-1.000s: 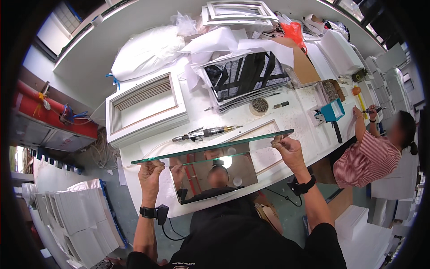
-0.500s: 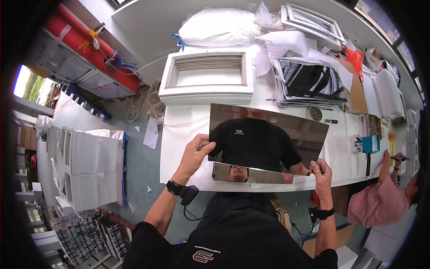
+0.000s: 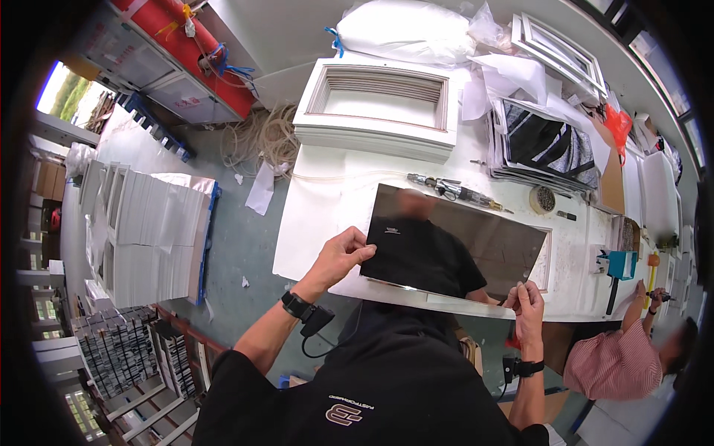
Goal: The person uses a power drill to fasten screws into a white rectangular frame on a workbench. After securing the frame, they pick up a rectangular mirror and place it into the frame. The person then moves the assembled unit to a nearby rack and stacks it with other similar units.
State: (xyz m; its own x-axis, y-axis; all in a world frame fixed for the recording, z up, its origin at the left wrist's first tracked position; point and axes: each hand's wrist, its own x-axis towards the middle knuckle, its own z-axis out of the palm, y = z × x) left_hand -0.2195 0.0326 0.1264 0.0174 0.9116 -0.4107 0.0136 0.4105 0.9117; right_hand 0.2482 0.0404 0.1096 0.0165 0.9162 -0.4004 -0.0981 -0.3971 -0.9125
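Observation:
A rectangular mirror panel (image 3: 454, 253) lies low over the near part of the white worktable (image 3: 316, 215), reflecting a black shirt. My left hand (image 3: 341, 260) pinches its left edge between thumb and fingers. At the lower right corner, my right hand (image 3: 527, 303) grips the panel the same way. Part of a white frame (image 3: 548, 260) shows past the mirror's right end; the rest is hidden beneath. Just beyond the far edge lies a power screwdriver (image 3: 455, 191). Whether the mirror touches what is under it, I cannot tell.
Stacked white frames (image 3: 375, 134) stand farther back, beside a pile of dark patterned panels (image 3: 547, 145). A round container of small parts (image 3: 542, 199) sits to the right. A co-worker in a striped shirt (image 3: 613, 360) is at the far right. More white frames (image 3: 160, 238) stand at left.
Both hands have brought the mirror down toward the table and changed its tilt. The screwdriver, hidden before, now shows behind it. The whole view has shifted slightly.

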